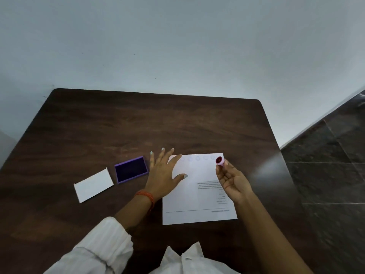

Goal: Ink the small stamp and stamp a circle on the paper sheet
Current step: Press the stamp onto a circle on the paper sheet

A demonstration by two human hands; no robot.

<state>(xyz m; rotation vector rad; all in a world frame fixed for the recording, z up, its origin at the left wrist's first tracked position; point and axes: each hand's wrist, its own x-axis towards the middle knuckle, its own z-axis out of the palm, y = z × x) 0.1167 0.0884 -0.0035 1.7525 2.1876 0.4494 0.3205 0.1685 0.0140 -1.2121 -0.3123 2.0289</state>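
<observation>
A white paper sheet (197, 198) lies on the dark wooden table (138, 125), with printed text at its right side and a row of faint stamped circles along its far edge. My left hand (164, 171) rests flat with spread fingers on the sheet's left part. My right hand (231, 180) holds a small pink round stamp (219, 160) in its fingertips above the sheet's far right corner, its dark red face turned up toward me. An open purple ink pad (131, 172) sits left of my left hand.
A white lid or card (93, 184) lies left of the ink pad. The table's right edge drops to a dark tiled floor (331, 165). A pale wall stands behind the table.
</observation>
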